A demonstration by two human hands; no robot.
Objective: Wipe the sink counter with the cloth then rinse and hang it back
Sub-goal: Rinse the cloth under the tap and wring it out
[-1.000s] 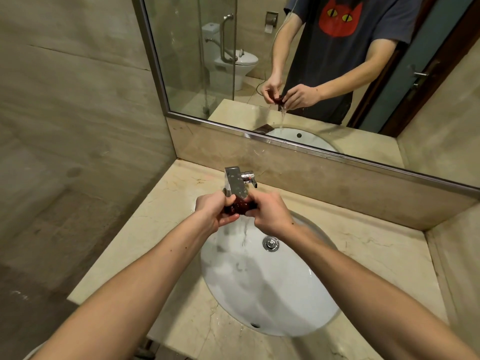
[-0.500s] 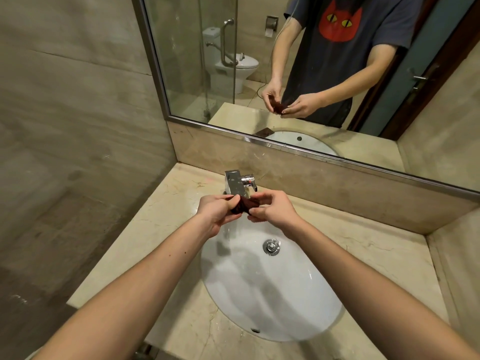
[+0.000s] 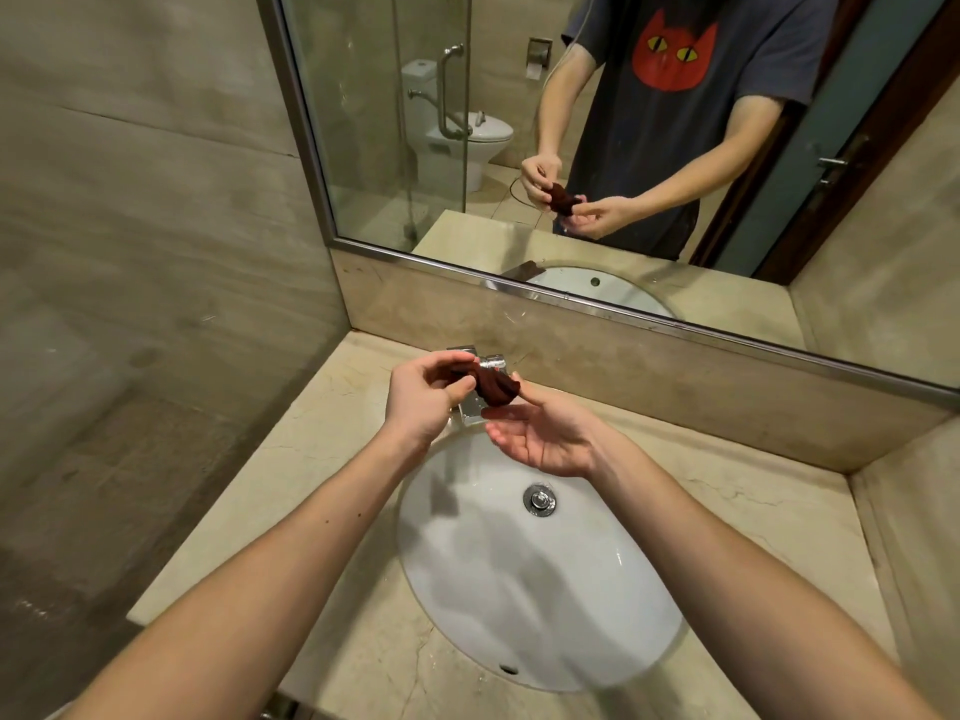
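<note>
A small dark red cloth (image 3: pixel 493 385), twisted into a wad, hangs above the back rim of the white sink (image 3: pixel 613 615), in front of the chrome faucet (image 3: pixel 480 407). My left hand (image 3: pixel 423 402) pinches the cloth's upper end between thumb and fingers. My right hand (image 3: pixel 545 436) lies palm up just below and right of the cloth, fingers spread, with one fingertip touching its lower end. The beige marble counter (image 3: pixel 322 459) surrounds the sink. No water runs from the faucet.
A mirror (image 3: pixel 675 148) spans the wall behind the counter and reflects a person holding the cloth, a toilet and a glass partition. A tiled wall (image 3: pixel 130 252) closes the left side. The drain plug (image 3: pixel 540 500) sits in the basin.
Water ran off the wrung cloth a second ago and has stopped. My right hand has let go its grip and opened palm up, while the left hand has lifted the cloth slightly.
</note>
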